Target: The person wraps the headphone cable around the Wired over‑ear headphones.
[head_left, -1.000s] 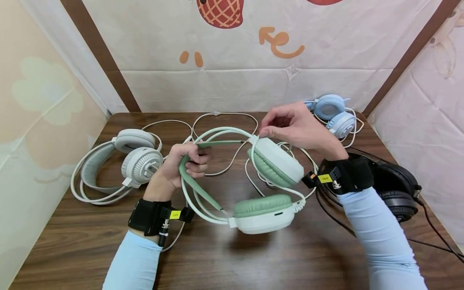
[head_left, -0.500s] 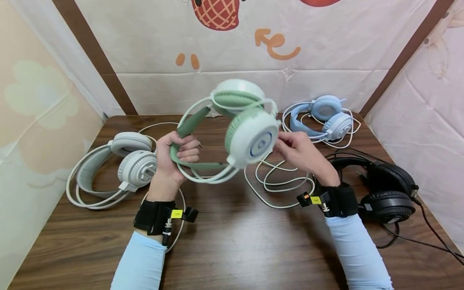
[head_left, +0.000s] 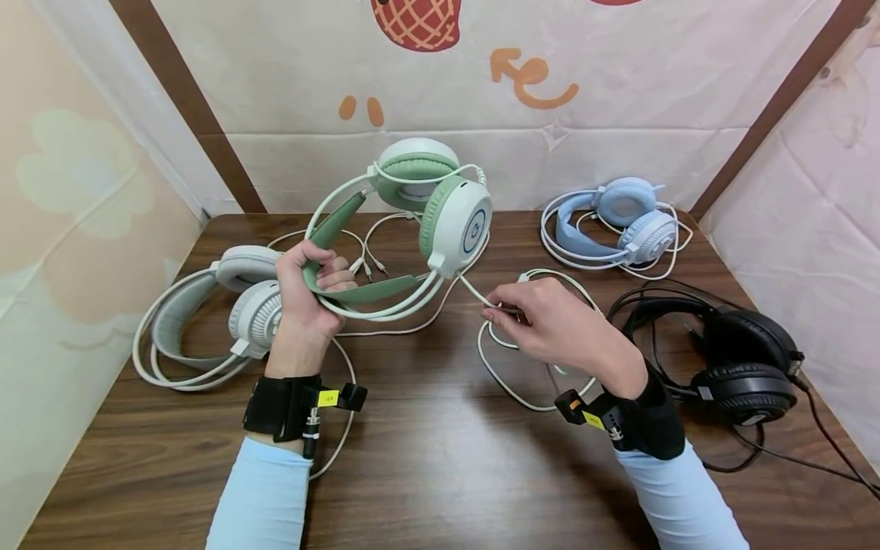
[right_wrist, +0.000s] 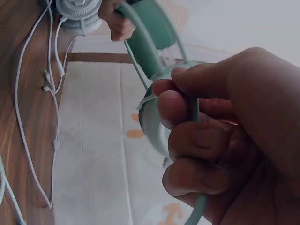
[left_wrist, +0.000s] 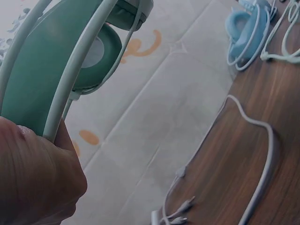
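My left hand [head_left: 309, 294] grips the green inner strap and white outer bands of a white-and-green pair of headphones [head_left: 461, 225], held up above the table. Both ear cups point away to the right of that hand. From the lower cup a pale cable runs down to my right hand [head_left: 557, 325], which pinches it between thumb and fingers. In the right wrist view the cable [right_wrist: 200, 206] passes through the curled fingers. The left wrist view shows the green strap [left_wrist: 51, 56] rising out of the left fist. More of the pale cable [head_left: 505, 389] lies in loops under the right hand.
Grey-white headphones [head_left: 189, 317] lie on the wooden table [head_left: 440, 458] at left, their cable [head_left: 412, 330] trailing across the middle. Light blue headphones [head_left: 587, 229] lie at the back right, black headphones [head_left: 745, 389] at the right. A printed cloth wall [head_left: 454, 172] stands behind.
The headphones have been lifted and turned, moving left and back with my left hand. My right hand has come away from the ear cup, down onto the cable.
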`<state>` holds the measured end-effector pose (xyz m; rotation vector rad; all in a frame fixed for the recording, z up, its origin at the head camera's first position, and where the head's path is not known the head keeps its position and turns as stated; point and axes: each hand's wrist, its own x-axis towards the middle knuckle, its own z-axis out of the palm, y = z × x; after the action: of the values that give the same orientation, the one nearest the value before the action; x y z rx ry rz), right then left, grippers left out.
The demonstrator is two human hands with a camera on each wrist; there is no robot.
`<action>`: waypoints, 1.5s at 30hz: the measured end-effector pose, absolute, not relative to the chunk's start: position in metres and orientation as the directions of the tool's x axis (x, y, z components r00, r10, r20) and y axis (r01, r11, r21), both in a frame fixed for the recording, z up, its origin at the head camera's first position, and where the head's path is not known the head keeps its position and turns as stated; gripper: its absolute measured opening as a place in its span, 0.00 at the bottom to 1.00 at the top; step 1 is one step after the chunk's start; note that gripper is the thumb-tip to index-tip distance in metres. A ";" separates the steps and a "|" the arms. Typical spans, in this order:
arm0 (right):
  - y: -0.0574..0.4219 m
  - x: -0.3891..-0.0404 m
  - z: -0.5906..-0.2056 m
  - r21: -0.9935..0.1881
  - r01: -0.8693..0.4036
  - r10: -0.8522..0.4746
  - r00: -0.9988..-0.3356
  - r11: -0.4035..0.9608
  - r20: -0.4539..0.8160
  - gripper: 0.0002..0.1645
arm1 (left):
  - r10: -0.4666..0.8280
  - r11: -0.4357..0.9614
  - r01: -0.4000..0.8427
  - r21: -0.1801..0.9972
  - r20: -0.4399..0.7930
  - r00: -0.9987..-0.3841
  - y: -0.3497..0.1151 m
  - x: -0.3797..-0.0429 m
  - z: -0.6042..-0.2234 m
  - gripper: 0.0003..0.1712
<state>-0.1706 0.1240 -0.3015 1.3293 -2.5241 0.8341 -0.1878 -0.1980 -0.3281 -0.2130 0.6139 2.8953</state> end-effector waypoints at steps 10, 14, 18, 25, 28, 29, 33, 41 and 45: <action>0.116 -0.153 -0.295 -0.337 -0.843 -0.749 -0.531 0.420 0.395 0.09 | 0.031 -0.838 -0.117 0.534 -0.166 -0.986 -0.194 -0.187 -0.321 0.20; 0.110 -0.148 -0.298 -0.326 -0.858 -0.774 -0.504 0.397 0.384 0.09 | 0.014 -0.832 -0.107 0.544 -0.172 -0.985 -0.191 -0.187 -0.322 0.20; 0.106 -0.143 -0.298 -0.314 -0.861 -0.782 -0.500 0.400 0.372 0.08 | 0.012 -0.818 -0.102 0.565 -0.161 -0.987 -0.191 -0.186 -0.322 0.20; 0.115 -0.145 -0.291 -0.324 -0.831 -0.761 -0.549 0.452 0.346 0.05 | -0.037 -0.642 -0.034 0.766 -0.075 -0.997 -0.192 -0.182 -0.320 0.22; 0.119 -0.147 -0.290 -0.315 -0.825 -0.759 -0.559 0.469 0.334 0.03 | -0.040 -0.538 -0.005 0.843 -0.032 -0.999 -0.190 -0.181 -0.318 0.21; 0.120 -0.147 -0.290 -0.312 -0.824 -0.758 -0.562 0.474 0.331 0.03 | -0.034 -0.507 0.001 0.862 -0.018 -0.999 -0.189 -0.181 -0.318 0.21; 0.122 -0.147 -0.290 -0.300 -0.825 -0.761 -0.561 0.480 0.325 0.02 | 0.023 -0.389 0.022 0.921 0.033 -0.999 -0.184 -0.178 -0.316 0.20; 0.124 -0.146 -0.289 -0.306 -0.841 -0.759 -0.537 0.446 0.368 0.05 | 0.138 -0.182 -0.038 0.983 -0.013 -0.990 -0.179 -0.173 -0.313 0.09; 0.126 -0.147 -0.287 -0.311 -0.854 -0.762 -0.515 0.417 0.393 0.06 | 0.181 -0.108 -0.071 0.992 -0.051 -0.982 -0.179 -0.172 -0.312 0.05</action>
<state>-0.1471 0.1262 -0.2872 1.4314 -2.4781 0.7145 -0.1722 -0.1787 -0.3124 0.1236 1.9765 2.2163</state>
